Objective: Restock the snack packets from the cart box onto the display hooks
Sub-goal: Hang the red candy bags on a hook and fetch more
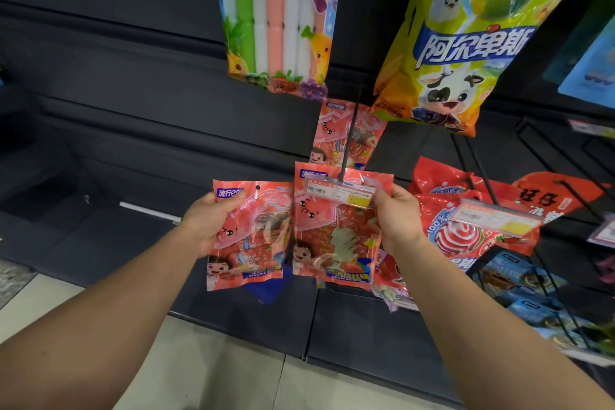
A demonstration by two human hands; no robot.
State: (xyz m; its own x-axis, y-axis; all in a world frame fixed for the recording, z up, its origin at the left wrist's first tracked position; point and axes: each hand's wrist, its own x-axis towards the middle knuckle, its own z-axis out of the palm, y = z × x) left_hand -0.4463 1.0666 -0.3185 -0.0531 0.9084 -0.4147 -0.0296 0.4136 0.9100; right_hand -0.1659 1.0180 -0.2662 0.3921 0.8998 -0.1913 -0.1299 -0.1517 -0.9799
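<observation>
Head view: hands (213,223) (396,213) gripping packets (249,233)

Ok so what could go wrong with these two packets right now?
The right hand holds one pink packet at the hook's price tag; its hole may miss the tip or tear. The left hand grips a second packet by one edge, so it could slip.

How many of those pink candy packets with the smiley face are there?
3: one in the left hand, one in the right hand at the hook tip, one further back on the hook. More may hide behind.
</observation>
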